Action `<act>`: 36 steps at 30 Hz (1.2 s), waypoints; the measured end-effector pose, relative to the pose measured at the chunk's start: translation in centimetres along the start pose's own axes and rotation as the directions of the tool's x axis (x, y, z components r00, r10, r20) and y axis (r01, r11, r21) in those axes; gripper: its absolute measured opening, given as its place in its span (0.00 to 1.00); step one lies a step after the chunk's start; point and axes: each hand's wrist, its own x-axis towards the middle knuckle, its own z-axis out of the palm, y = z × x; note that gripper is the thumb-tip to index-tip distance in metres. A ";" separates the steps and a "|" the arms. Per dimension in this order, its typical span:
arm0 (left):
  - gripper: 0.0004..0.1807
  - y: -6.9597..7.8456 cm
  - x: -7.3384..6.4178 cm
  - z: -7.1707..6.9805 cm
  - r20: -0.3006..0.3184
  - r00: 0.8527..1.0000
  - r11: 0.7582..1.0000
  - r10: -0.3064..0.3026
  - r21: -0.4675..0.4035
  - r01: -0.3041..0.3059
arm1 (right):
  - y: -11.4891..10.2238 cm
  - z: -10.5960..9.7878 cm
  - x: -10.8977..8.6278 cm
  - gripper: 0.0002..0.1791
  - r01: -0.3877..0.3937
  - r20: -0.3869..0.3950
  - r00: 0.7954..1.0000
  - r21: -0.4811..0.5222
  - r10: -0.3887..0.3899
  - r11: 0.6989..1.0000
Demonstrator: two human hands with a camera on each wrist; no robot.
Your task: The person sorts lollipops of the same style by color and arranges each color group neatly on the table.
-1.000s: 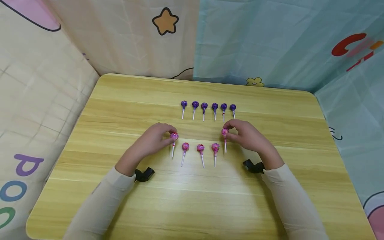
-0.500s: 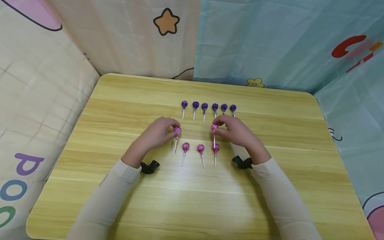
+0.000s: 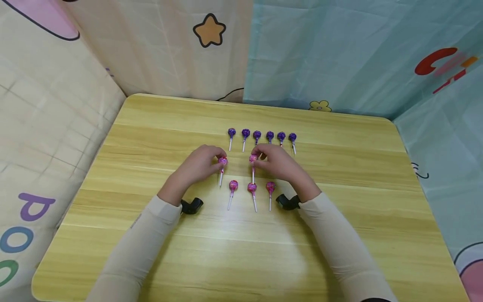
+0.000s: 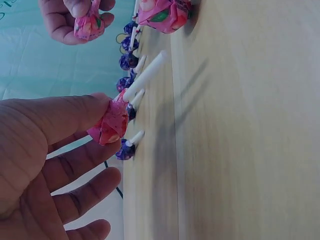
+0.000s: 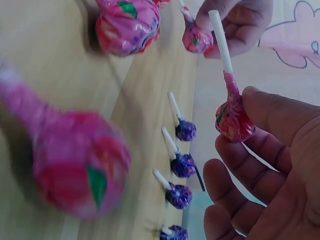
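My left hand [image 3: 201, 164] pinches a pink-wrapped lollipop [image 4: 111, 122] by its candy head between thumb and forefinger, the white stick angled away. Across from it my right hand [image 3: 274, 161] pinches another pink lollipop [image 5: 235, 120] the same way; in the head view its stick hangs over the middle lollipop of the near row. That near row holds three pink lollipops, the left [image 3: 233, 185], the middle [image 3: 252, 187] and the right [image 3: 270, 187], heads away from me. Behind both hands, a row of several purple lollipops [image 3: 245, 133] lies on the table, some sticks hidden by the right hand.
The wood-grain table [image 3: 151, 235] has rounded corners. A printed curtain [image 3: 324, 50] hangs along its far edge, and more printed cloth [image 3: 56, 126] stands at the left. Black camera mounts [image 3: 191, 206] sit on both wrists, close above the tabletop.
My right hand has carried its pink lollipop leftward, from right of the near row to above its middle. The left hand has moved slightly up and right with its lollipop.
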 end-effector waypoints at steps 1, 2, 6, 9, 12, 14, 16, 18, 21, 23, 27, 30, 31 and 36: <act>0.11 0.0 0.1 0.0 0.001 1.000 1.000 -0.002 0.004 0.002 | -0.1 0.2 0.2 0.09 -0.009 0.002 1.000 0.003 0.009 1.000; 0.11 -0.1 0.2 0.0 0.000 1.000 1.000 -0.006 0.009 0.006 | -0.3 0.5 0.4 0.09 -0.016 0.002 1.000 0.010 0.016 1.000; 0.11 -0.1 0.6 0.3 0.005 1.000 1.000 -0.022 0.020 0.022 | -0.4 1.5 1.2 0.08 -0.049 0.010 0.999 0.039 0.049 0.998; 0.11 -0.2 0.8 0.5 0.008 1.000 0.999 -0.027 0.030 0.027 | -0.4 2.3 1.8 0.08 -0.065 0.016 0.998 0.054 0.064 0.996; 0.12 -0.2 1.1 0.6 0.007 1.000 0.999 -0.021 0.039 0.021 | -0.4 2.9 2.2 0.07 -0.076 0.018 0.997 0.060 0.075 0.995; 0.13 -0.2 1.2 0.7 0.009 1.000 0.999 -0.019 0.040 0.019 | -0.5 3.1 2.4 0.06 -0.084 0.016 0.996 0.065 0.083 0.994; 0.14 -0.2 1.3 0.6 0.012 1.000 0.999 -0.022 0.042 0.022 | -0.6 3.2 2.5 0.06 -0.093 0.015 0.996 0.067 0.093 0.993; 0.14 -0.2 1.5 0.7 0.018 0.999 0.999 -0.030 0.046 0.029 | -0.7 3.4 2.6 0.06 -0.103 0.014 0.995 0.065 0.102 0.993; 0.14 -0.3 1.8 0.8 0.021 0.999 0.998 -0.035 0.052 0.034 | -0.7 3.6 2.8 0.07 -0.117 0.010 0.993 0.058 0.117 0.991; 0.13 -0.3 2.0 0.9 0.022 0.999 0.998 -0.035 0.051 0.034 | -0.7 3.7 2.9 0.06 -0.122 0.006 0.993 0.059 0.122 0.991; 0.12 -0.4 2.4 1.3 0.029 0.999 0.998 -0.046 0.053 0.044 | -0.8 3.8 3.1 0.06 -0.125 0.002 0.992 0.052 0.126 0.991; 0.13 -0.5 2.6 1.5 0.037 0.997 0.997 -0.066 0.051 0.064 | -0.7 3.9 3.2 0.06 -0.124 0.005 0.992 0.044 0.124 0.991; 0.13 -0.5 2.6 1.5 0.039 0.997 0.996 -0.071 0.051 0.069 | -0.7 3.9 3.2 0.06 -0.123 0.007 0.992 0.043 0.123 0.991; 0.14 -0.6 2.7 1.6 0.041 0.996 0.996 -0.074 0.053 0.072 | -0.5 4.0 3.4 0.06 -0.121 0.003 0.993 0.036 0.121 0.992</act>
